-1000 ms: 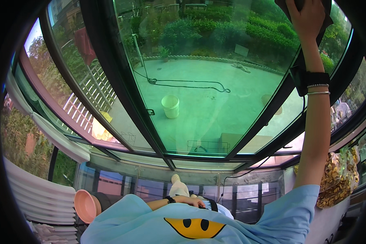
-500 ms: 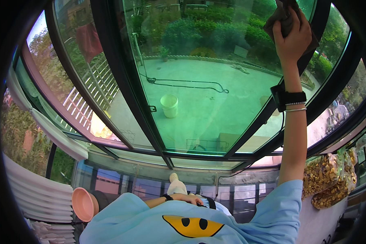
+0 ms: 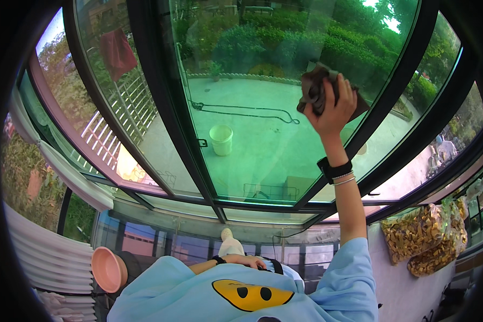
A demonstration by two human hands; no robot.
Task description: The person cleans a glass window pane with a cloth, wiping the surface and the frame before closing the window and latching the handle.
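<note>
My right hand [image 3: 336, 110] is raised and closed round a crumpled dark brown cloth [image 3: 319, 88]. The cloth is against the tall green-tinted window pane [image 3: 252, 139], toward its right side, and a corner of it spreads out beside my fingers. On that wrist are a black band and a thin bracelet. Down at my waist rests my left hand [image 3: 248, 261], its fingers curled together beside a dark strap [image 3: 276, 265]. Whatever those fingers may hold is too small to make out.
Dark frames [image 3: 166, 102] border the pane, with a small latch [image 3: 202, 143] at left. A pink basin [image 3: 109, 269] stands at lower left beside a white curtain [image 3: 48, 247]. Clear bags of brown dried pieces [image 3: 413, 239] lie at right. Outside stands a pale bucket [image 3: 221, 140].
My right hand has moved down and left across the pane with the cloth, away from the upper right corner. My left hand stays at my waist.
</note>
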